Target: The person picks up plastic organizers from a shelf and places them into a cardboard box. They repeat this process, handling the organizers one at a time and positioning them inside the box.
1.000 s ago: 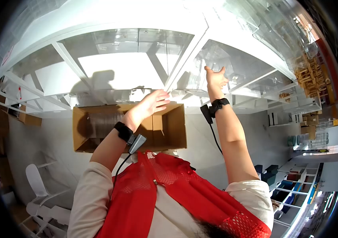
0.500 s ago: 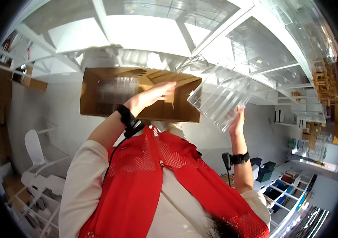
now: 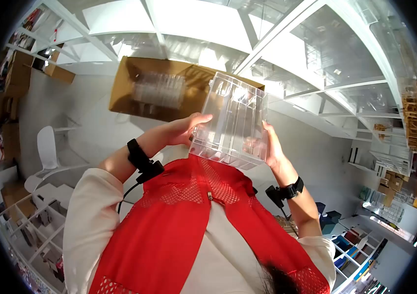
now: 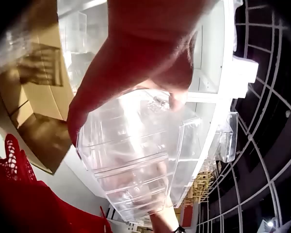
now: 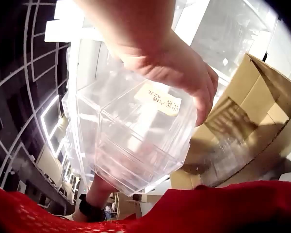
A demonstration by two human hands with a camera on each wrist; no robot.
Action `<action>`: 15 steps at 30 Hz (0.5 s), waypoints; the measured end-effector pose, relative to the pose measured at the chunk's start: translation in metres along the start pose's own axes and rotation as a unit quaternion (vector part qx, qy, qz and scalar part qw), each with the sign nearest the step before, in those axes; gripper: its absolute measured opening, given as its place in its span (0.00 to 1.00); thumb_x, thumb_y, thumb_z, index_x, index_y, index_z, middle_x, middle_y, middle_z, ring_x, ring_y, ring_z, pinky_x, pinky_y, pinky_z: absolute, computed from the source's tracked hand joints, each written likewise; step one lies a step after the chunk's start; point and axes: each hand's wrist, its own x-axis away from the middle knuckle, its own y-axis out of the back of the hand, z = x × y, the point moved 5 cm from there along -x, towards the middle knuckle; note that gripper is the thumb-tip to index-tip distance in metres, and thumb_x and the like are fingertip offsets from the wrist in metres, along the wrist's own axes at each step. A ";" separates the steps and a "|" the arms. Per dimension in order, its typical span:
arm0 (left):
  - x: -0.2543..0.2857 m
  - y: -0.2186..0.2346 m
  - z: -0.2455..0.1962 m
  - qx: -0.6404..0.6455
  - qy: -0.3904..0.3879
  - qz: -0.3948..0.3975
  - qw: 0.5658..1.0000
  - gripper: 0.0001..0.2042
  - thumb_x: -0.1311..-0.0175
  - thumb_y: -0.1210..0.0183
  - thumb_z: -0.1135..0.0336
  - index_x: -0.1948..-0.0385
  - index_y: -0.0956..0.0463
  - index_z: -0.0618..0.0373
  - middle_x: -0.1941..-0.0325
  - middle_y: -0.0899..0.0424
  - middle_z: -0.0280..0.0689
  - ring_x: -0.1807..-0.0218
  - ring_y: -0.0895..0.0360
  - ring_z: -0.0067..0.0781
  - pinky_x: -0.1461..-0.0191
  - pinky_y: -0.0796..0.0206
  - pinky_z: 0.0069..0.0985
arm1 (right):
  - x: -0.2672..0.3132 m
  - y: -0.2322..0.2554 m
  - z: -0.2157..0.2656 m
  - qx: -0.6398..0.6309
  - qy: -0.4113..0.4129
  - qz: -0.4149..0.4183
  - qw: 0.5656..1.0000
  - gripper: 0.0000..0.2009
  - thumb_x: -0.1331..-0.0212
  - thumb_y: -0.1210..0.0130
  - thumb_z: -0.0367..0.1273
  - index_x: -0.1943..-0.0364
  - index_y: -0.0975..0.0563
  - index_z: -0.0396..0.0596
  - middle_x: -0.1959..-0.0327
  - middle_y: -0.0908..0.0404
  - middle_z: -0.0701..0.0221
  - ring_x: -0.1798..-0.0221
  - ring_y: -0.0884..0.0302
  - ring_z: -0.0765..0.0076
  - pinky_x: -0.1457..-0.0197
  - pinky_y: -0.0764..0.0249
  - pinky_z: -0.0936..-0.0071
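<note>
A clear plastic box with dividers inside [image 3: 233, 117] is held between both hands in front of the chest, tilted. My left hand [image 3: 184, 128] grips its left side, thumb over the near edge. On the opposite side, my right hand [image 3: 273, 144] holds it with the thumb up along the wall; some fingers show blurred through the plastic. A handwritten paper label [image 5: 157, 98] is stuck to the box in the right wrist view. Beyond the hands stands an open cardboard carton [image 3: 120, 95], with clear plastic boxes [image 3: 159, 90] in its left end. The held box overlaps the carton's right part in the head view.
White-framed shelving [image 3: 267, 34] with clear plastic goods runs along the far side, behind the carton. A white chair [image 3: 47, 147] stands on the grey floor at left. More cartons [image 3: 20, 73] are stacked at far left.
My right hand has brought the clear box from the shelf at right, in over the carton's near right side. My left hand has moved from above the carton and taken hold of the box's left side.
</note>
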 end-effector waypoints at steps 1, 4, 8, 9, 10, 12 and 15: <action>-0.003 0.013 0.010 0.010 -0.035 -0.016 0.999 0.37 0.45 0.51 0.46 0.39 0.58 0.54 0.41 0.47 0.46 0.47 0.37 0.38 0.47 0.41 0.37 | -0.003 -0.003 -0.004 0.005 -0.005 -0.002 1.000 0.38 0.56 0.49 0.55 0.43 0.44 0.50 0.60 0.31 0.56 0.61 0.30 0.58 0.50 0.36 0.56; 0.025 0.013 0.000 -0.002 -0.127 -0.070 0.989 0.39 0.50 0.46 0.50 0.39 0.57 0.54 0.46 0.40 0.43 0.48 0.37 0.36 0.46 0.41 0.34 | -0.023 0.002 -0.012 0.068 -0.020 0.085 0.994 0.34 0.51 0.51 0.53 0.43 0.45 0.53 0.49 0.37 0.57 0.50 0.34 0.59 0.48 0.38 0.56; 0.064 0.038 -0.034 -0.259 -0.254 -0.174 0.915 0.43 0.57 0.40 0.55 0.38 0.58 0.51 0.44 0.42 0.41 0.48 0.39 0.34 0.47 0.42 0.31 | -0.029 -0.022 0.051 0.357 0.303 -0.002 0.884 0.46 0.52 0.45 0.48 0.39 0.62 0.36 0.35 0.63 0.55 0.31 0.71 0.58 0.32 0.65 0.67; 0.082 0.040 -0.050 -0.348 -0.292 -0.202 0.867 0.45 0.59 0.38 0.58 0.38 0.58 0.52 0.43 0.43 0.42 0.49 0.39 0.33 0.49 0.41 0.29 | -0.027 -0.031 0.070 0.407 0.392 -0.005 0.825 0.47 0.54 0.42 0.44 0.39 0.61 0.36 0.35 0.63 0.53 0.31 0.68 0.58 0.32 0.64 0.66; 0.100 0.040 -0.064 -0.433 -0.327 -0.228 0.809 0.46 0.61 0.36 0.61 0.38 0.59 0.52 0.42 0.45 0.42 0.50 0.39 0.32 0.50 0.41 0.28 | -0.015 -0.053 0.090 0.458 0.457 0.015 0.763 0.49 0.58 0.39 0.44 0.38 0.60 0.39 0.35 0.63 0.53 0.31 0.68 0.58 0.33 0.64 0.66; 0.130 0.041 -0.085 -0.493 -0.354 -0.197 0.770 0.47 0.64 0.36 0.65 0.38 0.58 0.50 0.43 0.44 0.40 0.51 0.39 0.33 0.51 0.40 0.28 | -0.004 -0.096 0.105 0.507 0.456 0.069 0.728 0.52 0.65 0.35 0.43 0.37 0.59 0.44 0.35 0.62 0.55 0.31 0.68 0.58 0.32 0.63 0.65; 0.159 0.060 -0.102 -0.540 -0.353 -0.135 0.752 0.48 0.66 0.37 0.66 0.38 0.58 0.48 0.43 0.43 0.37 0.53 0.39 0.35 0.51 0.40 0.29 | -0.011 -0.149 0.102 0.520 0.401 0.187 0.731 0.52 0.66 0.34 0.40 0.37 0.58 0.47 0.34 0.61 0.58 0.32 0.66 0.58 0.32 0.64 0.64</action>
